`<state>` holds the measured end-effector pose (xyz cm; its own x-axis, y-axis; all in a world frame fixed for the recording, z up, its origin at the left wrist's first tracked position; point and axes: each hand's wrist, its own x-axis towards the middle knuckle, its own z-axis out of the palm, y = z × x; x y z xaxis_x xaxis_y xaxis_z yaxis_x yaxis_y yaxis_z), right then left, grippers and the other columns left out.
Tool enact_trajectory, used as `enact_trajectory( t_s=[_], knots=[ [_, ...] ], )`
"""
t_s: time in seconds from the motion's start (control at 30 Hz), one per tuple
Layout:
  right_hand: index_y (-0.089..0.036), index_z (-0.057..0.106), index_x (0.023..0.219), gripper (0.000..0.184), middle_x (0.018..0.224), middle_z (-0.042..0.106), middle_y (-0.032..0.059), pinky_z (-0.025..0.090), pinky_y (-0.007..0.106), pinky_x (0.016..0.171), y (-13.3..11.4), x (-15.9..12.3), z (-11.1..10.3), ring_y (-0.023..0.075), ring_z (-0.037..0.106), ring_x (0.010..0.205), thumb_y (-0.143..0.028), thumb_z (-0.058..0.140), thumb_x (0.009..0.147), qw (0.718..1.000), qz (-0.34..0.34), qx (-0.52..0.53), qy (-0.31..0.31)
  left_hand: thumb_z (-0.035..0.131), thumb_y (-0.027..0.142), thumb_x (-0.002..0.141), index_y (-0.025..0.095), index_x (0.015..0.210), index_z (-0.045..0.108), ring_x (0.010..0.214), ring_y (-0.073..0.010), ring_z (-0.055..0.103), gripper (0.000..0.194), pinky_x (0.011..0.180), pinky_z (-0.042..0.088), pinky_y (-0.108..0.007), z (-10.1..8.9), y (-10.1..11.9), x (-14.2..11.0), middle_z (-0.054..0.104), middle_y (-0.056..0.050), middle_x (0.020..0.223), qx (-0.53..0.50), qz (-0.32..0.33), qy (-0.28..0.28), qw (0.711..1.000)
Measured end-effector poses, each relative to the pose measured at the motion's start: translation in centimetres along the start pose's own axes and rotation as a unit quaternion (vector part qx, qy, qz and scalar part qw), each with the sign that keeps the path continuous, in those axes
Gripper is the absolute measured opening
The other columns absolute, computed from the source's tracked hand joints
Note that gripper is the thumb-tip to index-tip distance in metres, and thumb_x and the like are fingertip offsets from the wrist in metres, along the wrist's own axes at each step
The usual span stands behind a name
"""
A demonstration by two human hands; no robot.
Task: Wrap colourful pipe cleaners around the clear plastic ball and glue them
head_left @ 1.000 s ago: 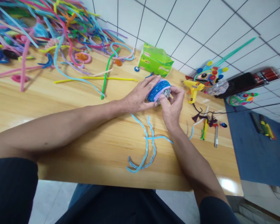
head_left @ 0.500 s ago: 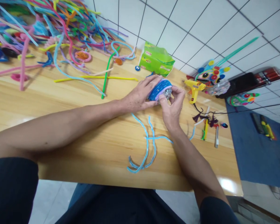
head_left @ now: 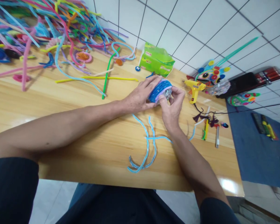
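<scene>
Across most of the view, a pale wooden desk [head_left: 84, 165], with a white tiled wall [head_left: 151, 18] beyond and a blue surface [head_left: 259, 149] beside its right end. Over the far left of the desk, a tangled heap of fuzzy stems [head_left: 66, 29] in pink, blue, yellow, purple and green. Nearer the front edge, loose light-blue stems [head_left: 147, 146], curved and crossing, one running toward the right forearm. By the wall, a bright green packet [head_left: 156, 60]. Just in front of it, closed in from either side, two hands: at the blue side, the left hand [head_left: 141, 95], grip clamped on the piece, fingers over the top and thumb low; at the shiny end, the right hand [head_left: 172, 107], grip closed on it between thumb and fingers. Between them, near the middle of the desk, a rounded blue-wound piece [head_left: 160, 90] with a lilac band. To its right, apart from the hands, a yellow glue gun [head_left: 194, 90]. Farther right and nearer the front, a slim silver tool [head_left: 217, 138]. Smallest, just left of the packet, a dark-blue disc [head_left: 137, 68] with white marks.
</scene>
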<state>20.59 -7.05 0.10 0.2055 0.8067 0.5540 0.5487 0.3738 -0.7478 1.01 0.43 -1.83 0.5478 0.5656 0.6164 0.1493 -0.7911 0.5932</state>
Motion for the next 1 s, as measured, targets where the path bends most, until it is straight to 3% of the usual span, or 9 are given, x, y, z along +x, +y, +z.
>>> enact_trajectory(
  t_s=[0.4,0.87,1.0],
  knots=[
    [-0.031,0.052,0.142,0.054,0.145,0.062,0.0118,0.06,0.061,0.12,0.31,-0.48,0.04,0.031,0.067,0.138,-0.044,0.073,0.095,1.0,-0.009,0.009,-0.001,0.071,0.081,0.101,0.022,0.183,0.035,0.176,-0.0483,0.037,0.107,0.144,0.034,-0.072,0.28,0.06,-0.07,0.041,-0.026,0.185,0.002,0.012,0.016,1.0],
    [-0.03,0.053,0.137,0.053,0.142,0.065,0.011,0.062,0.062,0.119,0.41,-0.21,0.07,0.031,0.069,0.137,-0.04,0.076,0.091,0.998,0.031,0.054,0.001,0.08,0.075,0.097,0.022,0.183,0.032,0.177,-0.0477,0.035,0.112,0.145,0.034,-0.071,0.37,0.18,-0.13,0.039,-0.026,0.186,0.0,0.008,0.015,1.0],
    [-0.029,0.054,0.137,0.053,0.14,0.064,0.01,0.06,0.064,0.121,0.37,-0.21,0.08,0.0306,0.069,0.136,-0.042,0.077,0.091,0.998,0.026,0.057,0.004,0.073,0.074,0.103,0.022,0.184,0.028,0.178,-0.0474,0.034,0.107,0.145,0.032,-0.072,0.45,-0.01,-0.21,0.037,-0.026,0.187,-0.002,0.028,0.013,1.0]
  ],
)
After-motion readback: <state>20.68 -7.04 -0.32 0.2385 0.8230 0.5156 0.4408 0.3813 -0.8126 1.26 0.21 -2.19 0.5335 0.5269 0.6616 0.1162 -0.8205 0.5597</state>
